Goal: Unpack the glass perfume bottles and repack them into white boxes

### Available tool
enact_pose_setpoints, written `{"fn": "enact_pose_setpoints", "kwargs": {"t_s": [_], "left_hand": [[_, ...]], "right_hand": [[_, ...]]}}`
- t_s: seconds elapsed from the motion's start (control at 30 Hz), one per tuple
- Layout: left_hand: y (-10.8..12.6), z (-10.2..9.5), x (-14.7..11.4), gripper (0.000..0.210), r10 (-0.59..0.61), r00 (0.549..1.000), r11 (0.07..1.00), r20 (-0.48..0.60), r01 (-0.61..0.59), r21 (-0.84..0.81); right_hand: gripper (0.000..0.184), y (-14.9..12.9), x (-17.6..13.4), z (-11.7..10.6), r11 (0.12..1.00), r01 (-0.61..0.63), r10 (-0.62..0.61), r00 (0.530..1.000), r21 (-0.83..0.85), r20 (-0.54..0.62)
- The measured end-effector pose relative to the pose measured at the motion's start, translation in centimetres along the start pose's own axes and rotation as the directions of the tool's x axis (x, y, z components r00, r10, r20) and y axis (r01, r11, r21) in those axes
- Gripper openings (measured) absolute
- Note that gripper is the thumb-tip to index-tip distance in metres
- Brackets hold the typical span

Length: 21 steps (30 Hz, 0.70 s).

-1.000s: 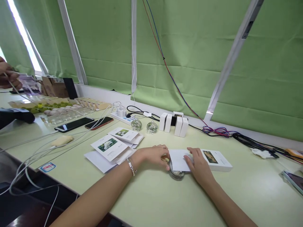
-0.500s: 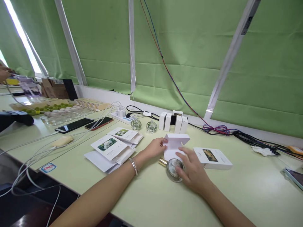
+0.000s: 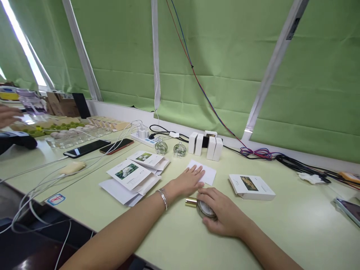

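My left hand (image 3: 190, 180) lies flat with its fingers stretched out on a folded white card (image 3: 208, 175). Curled over a round glass perfume bottle (image 3: 203, 210) is my right hand (image 3: 222, 213); the bottle lies on its side, its gold cap pointing left. The hand hides part of the bottle. Right of the card lies a flat white box (image 3: 254, 187) with a yellow flower picture. To the left, flattened white boxes (image 3: 129, 175) with white flower pictures overlap on the table.
Two small glass bottles (image 3: 180, 149) stand behind the hands, near several upright white boxes (image 3: 215, 149). Phones (image 3: 87, 148), white cables and a power strip (image 3: 144, 140) are at the left. Black cables run along the wall. At the far left another person's hand (image 3: 8, 114) shows.
The white card stood open and raised; now it is folded flat under my left hand. My right hand has left the card and closed around the perfume bottle.
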<state>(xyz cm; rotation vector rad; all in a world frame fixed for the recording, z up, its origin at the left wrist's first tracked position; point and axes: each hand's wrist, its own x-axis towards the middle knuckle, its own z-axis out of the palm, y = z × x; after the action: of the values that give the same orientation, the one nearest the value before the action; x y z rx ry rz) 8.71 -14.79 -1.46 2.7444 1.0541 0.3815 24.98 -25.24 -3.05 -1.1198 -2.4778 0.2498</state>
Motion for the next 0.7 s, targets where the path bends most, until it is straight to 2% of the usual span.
{"fn": "enact_pose_setpoints", "kwargs": {"t_s": [0.1,0.27,0.4,0.5,0.57,0.7], "left_hand": [[-0.1,0.4,0.2,0.031,-0.064,0.996,0.995,0.059,0.059,0.079],[0.3,0.0,0.5,0.027,-0.276,0.961,0.935,0.005,0.267,0.232],[0.5,0.0,0.0,0.019,-0.34,0.94,0.902,0.013,0.322,0.286],[0.3,-0.4,-0.5,0.02,-0.357,0.933,0.9,0.039,0.332,0.281],[0.2,-0.9,-0.8,0.023,-0.342,0.938,0.914,0.051,0.32,0.25],[0.3,-2.0,-1.4,0.03,-0.17,0.979,0.984,0.109,0.164,0.064]], "right_hand": [[0.051,-0.1,-0.1,-0.2,1.0,-0.012,0.012,1.0,-0.003,0.002],[0.047,0.3,-0.2,-0.5,0.995,-0.095,0.094,0.995,-0.042,-0.014],[0.045,0.9,-0.4,-0.4,0.977,-0.196,0.194,0.98,-0.088,-0.037],[0.051,1.2,-0.4,-0.2,0.956,-0.272,0.268,0.962,-0.109,-0.05],[0.048,1.3,-0.4,-0.1,0.955,-0.273,0.268,0.962,-0.12,-0.057],[0.043,1.7,-0.3,-0.2,0.965,-0.247,0.239,0.967,-0.089,-0.094]]}}
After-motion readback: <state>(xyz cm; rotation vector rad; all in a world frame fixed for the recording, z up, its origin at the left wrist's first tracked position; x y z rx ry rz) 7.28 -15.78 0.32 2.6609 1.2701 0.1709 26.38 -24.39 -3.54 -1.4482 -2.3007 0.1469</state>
